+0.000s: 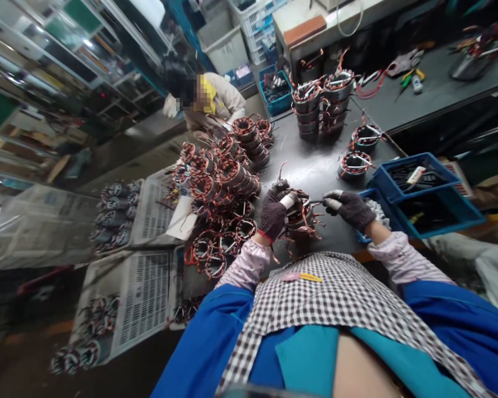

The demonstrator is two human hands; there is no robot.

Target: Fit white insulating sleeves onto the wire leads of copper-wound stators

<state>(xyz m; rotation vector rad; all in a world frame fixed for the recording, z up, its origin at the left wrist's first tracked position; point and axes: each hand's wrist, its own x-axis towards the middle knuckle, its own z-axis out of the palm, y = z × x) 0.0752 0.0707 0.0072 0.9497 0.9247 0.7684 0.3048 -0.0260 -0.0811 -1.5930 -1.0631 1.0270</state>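
Observation:
A round motor stator (302, 221) with copper windings and loose wire ends stands on the dark metal table, close to my apron. My left hand (275, 210), in a dark glove with pale fingertips, grips its left upper side. To the right of it, my right hand (348, 208), gloved the same way, has its fingers pinched round a thin dark piece (316, 202) that reaches to the stator's top edge. Two more stators (356, 165) sit on the table beyond my right hand.
Stacked stators (228, 177) crowd the left, with crates (145, 293) below. Blue bins (440, 213) stand at right. Taller stator stacks (307, 113), a blue basket (277, 99) and pliers (406, 78) lie farther back. Another person (226, 97) works across the table.

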